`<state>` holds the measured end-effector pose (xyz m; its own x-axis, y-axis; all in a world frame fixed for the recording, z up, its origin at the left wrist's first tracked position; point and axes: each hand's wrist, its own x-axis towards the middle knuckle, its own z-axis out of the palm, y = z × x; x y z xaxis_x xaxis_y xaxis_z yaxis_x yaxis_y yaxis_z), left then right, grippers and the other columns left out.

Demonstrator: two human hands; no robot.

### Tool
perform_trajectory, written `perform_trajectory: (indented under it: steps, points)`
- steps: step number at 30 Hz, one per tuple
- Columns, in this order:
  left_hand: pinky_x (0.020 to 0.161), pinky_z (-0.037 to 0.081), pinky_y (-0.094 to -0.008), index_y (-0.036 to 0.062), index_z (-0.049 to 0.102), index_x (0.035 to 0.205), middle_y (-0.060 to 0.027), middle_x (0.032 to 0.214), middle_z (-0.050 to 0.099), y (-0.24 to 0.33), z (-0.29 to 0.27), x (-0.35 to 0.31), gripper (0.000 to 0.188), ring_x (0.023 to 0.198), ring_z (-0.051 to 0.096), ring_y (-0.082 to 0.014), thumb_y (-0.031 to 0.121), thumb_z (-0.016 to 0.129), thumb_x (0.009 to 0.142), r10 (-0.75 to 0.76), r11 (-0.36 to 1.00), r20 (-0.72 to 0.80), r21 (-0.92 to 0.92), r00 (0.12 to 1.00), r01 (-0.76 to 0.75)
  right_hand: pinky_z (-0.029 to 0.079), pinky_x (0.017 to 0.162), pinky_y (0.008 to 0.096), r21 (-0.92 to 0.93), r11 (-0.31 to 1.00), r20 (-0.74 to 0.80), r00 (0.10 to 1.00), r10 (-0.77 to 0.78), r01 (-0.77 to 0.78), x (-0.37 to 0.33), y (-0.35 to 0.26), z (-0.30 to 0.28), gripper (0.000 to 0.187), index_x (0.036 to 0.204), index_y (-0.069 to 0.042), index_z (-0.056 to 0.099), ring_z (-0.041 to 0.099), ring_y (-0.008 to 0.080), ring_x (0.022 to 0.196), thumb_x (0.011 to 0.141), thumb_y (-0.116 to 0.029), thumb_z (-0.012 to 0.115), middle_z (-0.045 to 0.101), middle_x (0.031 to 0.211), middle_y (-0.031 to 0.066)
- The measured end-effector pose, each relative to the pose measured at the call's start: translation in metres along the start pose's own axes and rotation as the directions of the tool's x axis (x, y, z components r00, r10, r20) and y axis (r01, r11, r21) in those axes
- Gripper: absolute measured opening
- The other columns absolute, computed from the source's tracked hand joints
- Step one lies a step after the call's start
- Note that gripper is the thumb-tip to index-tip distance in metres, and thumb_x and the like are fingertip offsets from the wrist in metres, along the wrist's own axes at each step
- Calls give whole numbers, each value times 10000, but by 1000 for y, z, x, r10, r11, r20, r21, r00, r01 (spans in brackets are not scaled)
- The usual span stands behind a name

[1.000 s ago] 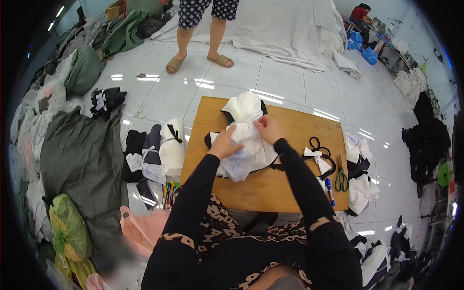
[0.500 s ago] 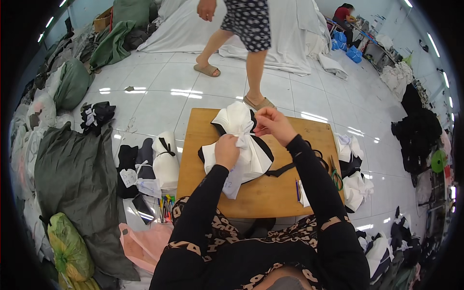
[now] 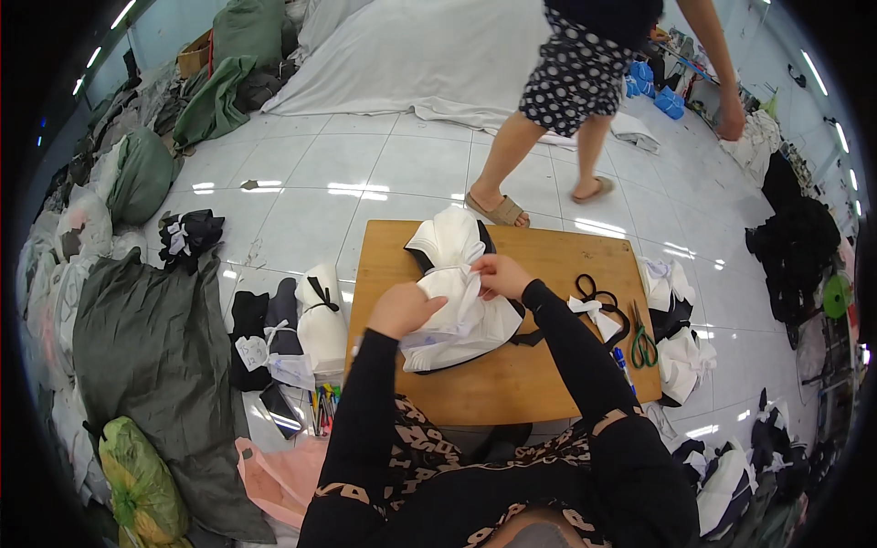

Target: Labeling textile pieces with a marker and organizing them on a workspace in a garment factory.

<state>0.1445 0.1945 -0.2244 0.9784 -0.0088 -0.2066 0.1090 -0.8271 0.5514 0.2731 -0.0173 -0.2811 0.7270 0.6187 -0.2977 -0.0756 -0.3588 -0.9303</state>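
On the low wooden table [image 3: 384, 399] lies a bundle of white and black fabric pieces [image 3: 449, 239], drawn in at the middle by a white cloth strip [image 3: 470, 286]. My right hand [image 3: 504, 277] pinches this strip at the bundle's waist. My left hand [image 3: 405, 309] is at the bundle's left side, thumb stretched out toward the strip; its other fingers are partly hidden, and nothing shows in it. A pale marked cloth tag [image 3: 418, 337] lies across the lower part of the bundle.
Green-handled scissors [image 3: 643, 347], a black cord [image 3: 594, 290] and blue pens [image 3: 623, 365] lie on the table's right. Tied fabric rolls [image 3: 320, 320] and markers [image 3: 324, 406] are at its left, more bundles [image 3: 681, 361] at its right. A person [image 3: 575, 100] walks beyond the table.
My left hand has let go of the strip area and moved left. My right hand has come down to the bundle's waist. The walking person has moved right.
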Motion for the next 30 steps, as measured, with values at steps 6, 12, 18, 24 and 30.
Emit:
perform_trajectory:
  steps: [6, 12, 18, 24, 30]
  points:
    - [1008, 319, -525, -21, 281, 1371, -200, 1442, 290, 13, 94, 59, 1121, 1311, 321, -349, 495, 826, 538, 52, 999, -428, 25, 902, -46, 525, 667, 384, -822, 553, -273, 760, -589, 133, 4, -13, 24, 425, 1030, 5, 524, 644, 287, 770, 752, -261, 707, 618, 871, 168]
    - [1028, 230, -592, 85, 256, 1429, -172, 1474, 260, 13, 108, 55, 1122, 1336, 282, -346, 560, 773, 554, 93, 989, -486, 144, 869, -25, 481, 694, 452, -901, 404, -12, 921, -389, 158, 13, -17, 0, 126, 917, -112, 588, 585, 368, 820, 835, -203, 558, 594, 931, 149]
    - [1068, 224, -520, 71, 275, 1422, -167, 1464, 293, 9, 116, 62, 1169, 1325, 319, -306, 561, 798, 499, 35, 999, -533, 31, 845, -22, 487, 634, 267, -434, 811, -180, 844, -505, 393, 10, 24, 6, 285, 1113, -79, 542, 581, 153, 743, 831, -113, 565, 568, 1095, 90]
    - [1063, 226, -528, 137, 332, 1405, -176, 1463, 282, 24, 117, 61, 1083, 1324, 309, -338, 526, 805, 511, 137, 990, -536, 107, 833, -94, 465, 559, 276, 172, 973, -360, 929, -80, 150, 21, 24, 3, 191, 946, -50, 640, 546, 169, 593, 893, -156, 491, 607, 734, 68]
    - [1044, 242, -557, 210, 353, 1399, -175, 1449, 284, -1, 118, 61, 997, 1296, 325, -362, 516, 779, 552, 106, 990, -515, 136, 850, -40, 450, 597, 231, -247, 825, -189, 810, -556, 508, -116, -171, 48, 236, 856, 6, 611, 524, 62, 634, 931, -206, 539, 603, 734, 14]
